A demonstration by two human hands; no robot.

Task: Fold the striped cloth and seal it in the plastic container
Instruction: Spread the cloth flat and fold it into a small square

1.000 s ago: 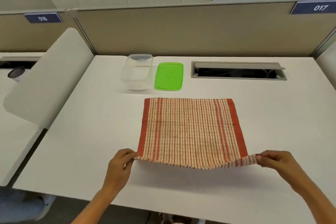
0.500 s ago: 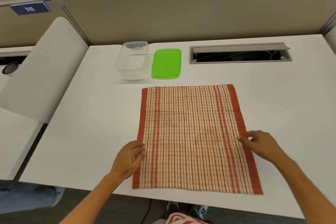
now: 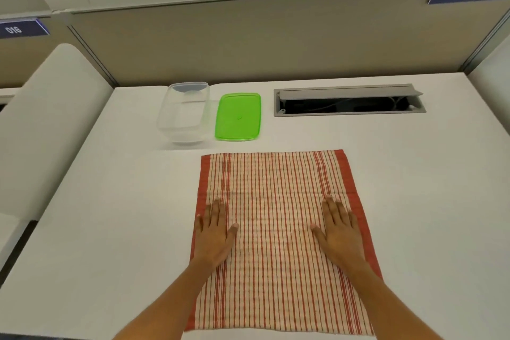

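Note:
The red-and-cream striped cloth [image 3: 276,188] lies spread flat on the white desk [image 3: 124,215], its near edge at the desk's front. My left hand [image 3: 214,232] rests palm down on the cloth near its left border, fingers straight and holding nothing. My right hand [image 3: 340,232] lies flat the same way near the right border. Beyond the cloth stands the clear plastic container [image 3: 183,112], uncovered and with nothing in it. Its green lid [image 3: 238,116] lies flat on the desk just right of the container.
A grey cable hatch [image 3: 349,101] is sunk into the desk at the back right, its flap raised. A beige partition [image 3: 262,36] closes the far side. A white rounded divider [image 3: 47,124] borders the left edge.
A second ago both hands held the cloth's near corners lifted. They laid the cloth flat, let go, and now press palms down on it further in.

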